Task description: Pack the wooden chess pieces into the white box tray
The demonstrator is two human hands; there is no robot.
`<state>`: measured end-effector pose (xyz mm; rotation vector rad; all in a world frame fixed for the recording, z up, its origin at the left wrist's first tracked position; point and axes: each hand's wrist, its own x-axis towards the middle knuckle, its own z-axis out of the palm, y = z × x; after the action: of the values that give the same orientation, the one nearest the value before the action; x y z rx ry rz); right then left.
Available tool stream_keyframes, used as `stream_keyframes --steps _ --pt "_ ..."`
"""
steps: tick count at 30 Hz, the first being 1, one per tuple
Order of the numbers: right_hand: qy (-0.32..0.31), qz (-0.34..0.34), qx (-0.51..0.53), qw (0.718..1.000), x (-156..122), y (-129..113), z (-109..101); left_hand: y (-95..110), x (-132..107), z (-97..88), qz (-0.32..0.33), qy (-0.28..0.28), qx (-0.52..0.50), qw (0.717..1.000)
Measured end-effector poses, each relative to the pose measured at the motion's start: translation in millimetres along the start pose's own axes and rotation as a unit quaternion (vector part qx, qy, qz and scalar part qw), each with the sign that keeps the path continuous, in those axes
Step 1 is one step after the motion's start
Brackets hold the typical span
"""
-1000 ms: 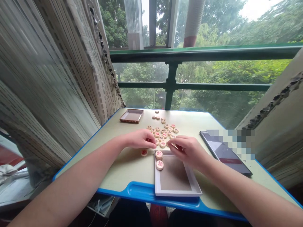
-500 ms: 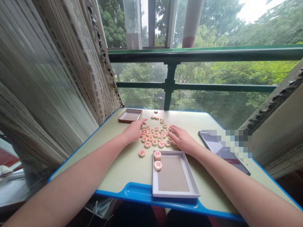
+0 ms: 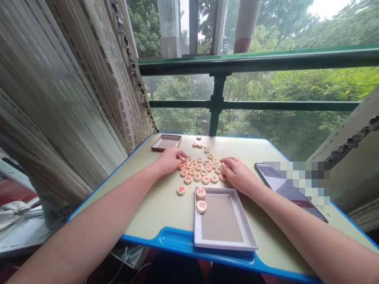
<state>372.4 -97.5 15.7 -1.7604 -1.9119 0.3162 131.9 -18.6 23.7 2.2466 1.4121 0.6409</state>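
Round wooden Chinese chess pieces (image 3: 198, 167) with red or dark characters lie in a loose cluster at the middle of the table. My left hand (image 3: 171, 159) is at the cluster's upper left edge, fingers loosely bent and apart, holding no piece that I can see. On the right edge my right hand (image 3: 237, 170) rests with fingers stretched over some pieces and partly hiding them. Nearer to me, a shallow white box (image 3: 220, 217) holds two red-marked pieces (image 3: 201, 200) in its upper left corner. One red piece (image 3: 181, 190) lies apart, left of the box.
A brown-rimmed box lid (image 3: 166, 142) lies at the back left. Several pieces (image 3: 200, 145) are scattered at the far edge. A phone (image 3: 291, 192) lies right of my right hand. The table (image 3: 148, 209) has a blue rim, with curtains and a green railing beyond.
My left hand has drawn its fingers in, closer to the pieces. The right hand's fingers have bent slightly at the right edge. The view has shifted a little.
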Motion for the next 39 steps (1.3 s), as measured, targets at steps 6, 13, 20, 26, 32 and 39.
stream_keyframes --steps 6,13,20,26,32,39 --pt "0.039 -0.004 -0.007 0.999 -4 -2 -5 2 -1 2.0 0.068 0.026 -0.004 0.997" --pt "0.039 0.016 -0.034 0.999 -5 -1 -10 7 -7 4.1 0.187 0.030 0.025 0.982" --pt "0.053 0.035 -0.036 0.997 -4 -2 -11 0 -3 -1.6 0.171 0.059 0.068 0.981" --pt "0.052 0.017 -0.022 0.998 -5 0 -7 2 -5 -0.9 0.182 0.049 0.084 0.979" --pt "0.041 0.026 -0.018 0.999 -4 -2 -8 9 -9 -0.8 0.197 0.020 0.073 0.977" --pt "-0.006 0.001 -0.035 0.999 -6 0 -9 10 -12 -6.7 0.194 -0.068 0.048 0.978"
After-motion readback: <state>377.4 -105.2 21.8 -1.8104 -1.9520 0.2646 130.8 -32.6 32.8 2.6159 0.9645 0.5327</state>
